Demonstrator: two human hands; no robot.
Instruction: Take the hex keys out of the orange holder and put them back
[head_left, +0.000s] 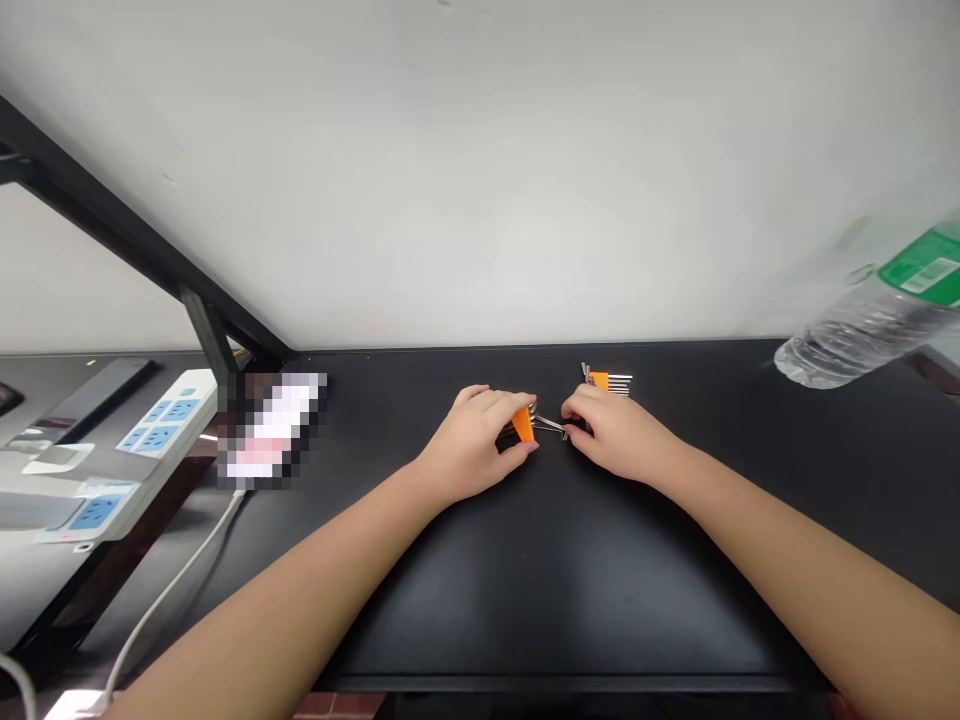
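My left hand [480,440] is closed around an orange hex key holder [523,424], gripping it between thumb and fingers. Thin metal hex keys [550,425] stick out of it to the right, toward my other hand. At their bent ends, the fingertips of my right hand [611,432] are pinched together on a hex key; the exact grip is partly hidden. Just behind that hand, a second orange holder [599,380] lies on the black desk with several metal keys [620,384] in it, its lower part covered by the hand.
A pixelated phone-like object [274,430] lies at the left with a white cable [176,580]. Farther left are a white power strip [131,455] and a black metal frame [150,225]. A clear bottle with a green label [862,330] stands at the right, near the wall.
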